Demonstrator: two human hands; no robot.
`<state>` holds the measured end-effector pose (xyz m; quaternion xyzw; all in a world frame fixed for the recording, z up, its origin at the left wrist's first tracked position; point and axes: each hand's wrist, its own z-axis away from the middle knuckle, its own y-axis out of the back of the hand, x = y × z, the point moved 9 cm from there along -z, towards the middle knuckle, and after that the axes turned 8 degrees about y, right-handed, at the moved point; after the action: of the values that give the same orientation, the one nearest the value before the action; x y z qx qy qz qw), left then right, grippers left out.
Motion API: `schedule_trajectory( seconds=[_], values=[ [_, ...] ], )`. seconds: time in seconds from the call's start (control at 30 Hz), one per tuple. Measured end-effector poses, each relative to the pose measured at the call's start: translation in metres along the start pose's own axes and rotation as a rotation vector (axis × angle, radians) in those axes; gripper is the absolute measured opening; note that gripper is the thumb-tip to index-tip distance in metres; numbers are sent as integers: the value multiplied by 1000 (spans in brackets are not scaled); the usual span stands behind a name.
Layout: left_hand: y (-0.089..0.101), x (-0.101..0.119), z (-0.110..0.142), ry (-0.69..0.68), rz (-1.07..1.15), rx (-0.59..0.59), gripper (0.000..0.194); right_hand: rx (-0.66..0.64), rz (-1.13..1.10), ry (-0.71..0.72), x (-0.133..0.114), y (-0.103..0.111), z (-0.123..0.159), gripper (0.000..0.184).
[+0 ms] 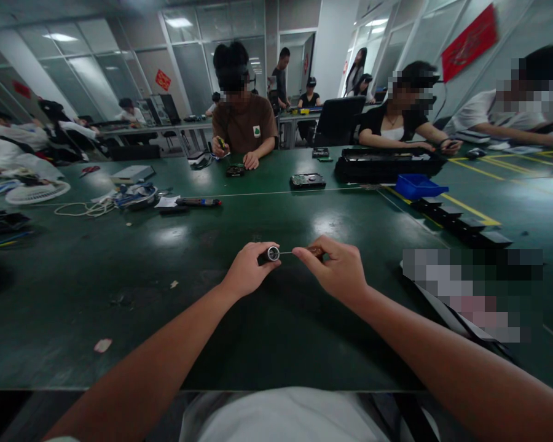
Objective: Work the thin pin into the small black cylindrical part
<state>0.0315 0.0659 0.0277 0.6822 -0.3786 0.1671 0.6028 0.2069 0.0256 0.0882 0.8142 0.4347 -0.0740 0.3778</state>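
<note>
Fingers of the left hand point(249, 270) are closing around a short black cylinder with a silver-rimmed open end point(273, 253), while those of the right hand point(341, 267) are gripping a brown-handled tool point(315, 251), its thin metal shaft pointing at the cylinder's side; whether they are touching, I cannot tell. Both hands are hovering over a wide, dark green tabletop point(221, 337). Beyond them, a long black plastic housing point(389, 167) is lying right of a green-and-silver circuit-board unit point(308, 180), and a small blue plastic tray point(420, 186) is sitting beside the housing.

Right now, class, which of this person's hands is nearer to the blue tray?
Right: the right hand is short of the blue tray and to its left; the left hand is farther left.
</note>
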Motion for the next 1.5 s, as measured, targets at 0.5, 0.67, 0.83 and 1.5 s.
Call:
schedule_trajectory(
  seconds=[0.5,0.67,0.83,1.5],
  values=[
    [0,-2,1,14,-19,3,35,-174,15,74,-10,-12,-1,24],
    [2,-2,0,15,-27,18,35,-204,-9,97,-14,-14,-1,20],
    [2,0,0,7,-35,12,34,-253,4,3,-2,-19,0,25],
    [4,-8,-2,24,-41,27,35,-256,-104,-33,0,-22,1,21]
  ],
)
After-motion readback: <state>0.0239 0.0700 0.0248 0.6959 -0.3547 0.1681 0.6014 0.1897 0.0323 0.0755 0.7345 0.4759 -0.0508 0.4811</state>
